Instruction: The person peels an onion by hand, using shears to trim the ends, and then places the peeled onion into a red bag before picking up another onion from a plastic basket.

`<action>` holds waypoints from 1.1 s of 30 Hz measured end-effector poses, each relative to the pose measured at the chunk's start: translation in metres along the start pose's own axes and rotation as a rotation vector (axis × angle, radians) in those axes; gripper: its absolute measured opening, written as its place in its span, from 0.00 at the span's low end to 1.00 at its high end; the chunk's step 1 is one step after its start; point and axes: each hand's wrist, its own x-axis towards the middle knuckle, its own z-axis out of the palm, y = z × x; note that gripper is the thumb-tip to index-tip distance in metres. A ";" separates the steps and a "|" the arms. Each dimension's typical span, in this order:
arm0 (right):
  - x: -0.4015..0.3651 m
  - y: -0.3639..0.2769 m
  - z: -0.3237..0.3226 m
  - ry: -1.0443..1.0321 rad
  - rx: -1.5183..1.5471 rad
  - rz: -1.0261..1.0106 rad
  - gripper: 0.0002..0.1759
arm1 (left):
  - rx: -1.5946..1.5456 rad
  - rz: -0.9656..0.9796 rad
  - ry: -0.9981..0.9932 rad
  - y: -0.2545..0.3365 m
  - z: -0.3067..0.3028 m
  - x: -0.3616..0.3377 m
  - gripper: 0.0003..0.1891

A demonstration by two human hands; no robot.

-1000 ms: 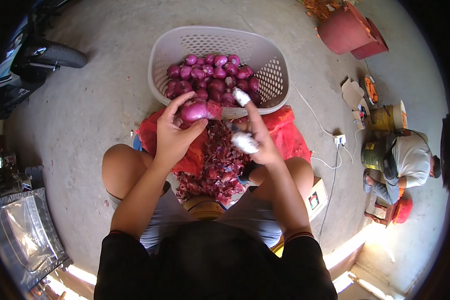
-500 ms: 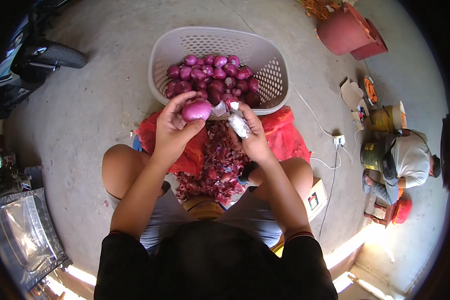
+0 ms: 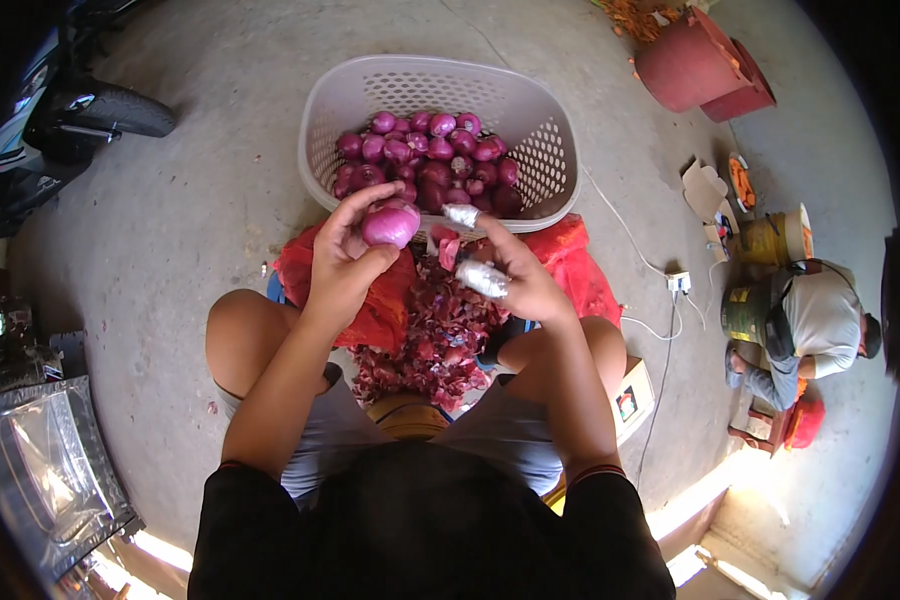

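My left hand [image 3: 348,250] grips a purple-red onion [image 3: 390,223] between thumb and fingers, just in front of the basket. To its right, my right hand [image 3: 515,268] is open, thumb and index finger spread, both tips wrapped in silvery-white covering. A piece of onion skin [image 3: 444,246] shows in the gap between the hands, apart from the right fingers. Beneath lies a heap of dark red onion skins [image 3: 435,345] between my legs. The grey plastic basket [image 3: 315,110] beyond my hands holds many whole red onions [image 3: 435,165].
Red mesh sacks [image 3: 575,270] lie on both sides of the skin heap. A white cable runs to a power socket [image 3: 678,281] on the floor at right. Another person [image 3: 820,315] sits near buckets [image 3: 770,238]. Red tubs [image 3: 690,60] stand far right; a motorcycle wheel [image 3: 120,108] is at left.
My right thumb and index finger have spread apart and released a piece of onion skin, which is now lower. The left hand still holds the onion, turned slightly.
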 end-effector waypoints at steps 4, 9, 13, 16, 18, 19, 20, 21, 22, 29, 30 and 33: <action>-0.007 0.001 -0.005 -0.011 -0.166 0.087 0.41 | -0.006 0.014 -0.009 0.001 0.000 -0.001 0.30; -0.007 0.017 -0.002 0.057 -0.152 -0.070 0.42 | 0.071 0.147 -0.073 -0.007 -0.001 -0.001 0.31; -0.002 0.033 0.008 0.100 -0.209 -0.176 0.42 | 0.089 0.163 -0.107 -0.006 0.005 -0.003 0.30; -0.002 0.018 0.013 0.095 -0.147 -0.090 0.37 | 0.079 0.159 -0.137 -0.007 0.005 -0.004 0.30; 0.002 0.015 0.020 0.120 -0.014 -0.155 0.33 | 0.081 0.174 -0.161 -0.007 0.005 -0.004 0.29; 0.001 0.012 0.020 0.105 0.004 -0.109 0.31 | 0.077 0.180 -0.162 -0.007 0.005 -0.003 0.29; 0.001 0.008 0.021 0.090 0.022 -0.063 0.30 | 0.073 0.186 -0.164 -0.007 0.005 -0.003 0.29; 0.000 0.007 0.021 0.074 0.040 -0.018 0.28 | 0.069 0.193 -0.165 -0.007 0.005 -0.003 0.29; 0.001 0.010 0.021 0.095 -0.005 -0.051 0.27 | 0.064 0.196 -0.160 -0.008 0.005 -0.003 0.29; 0.006 0.018 0.029 0.222 0.120 -0.135 0.24 | 0.006 0.240 -0.151 -0.008 0.005 -0.004 0.29; 0.006 0.018 0.028 0.239 0.128 -0.123 0.24 | -0.027 0.252 -0.153 -0.008 0.005 -0.003 0.29; 0.006 0.015 0.021 0.258 0.158 -0.069 0.25 | -0.012 0.246 -0.144 -0.005 0.005 -0.003 0.29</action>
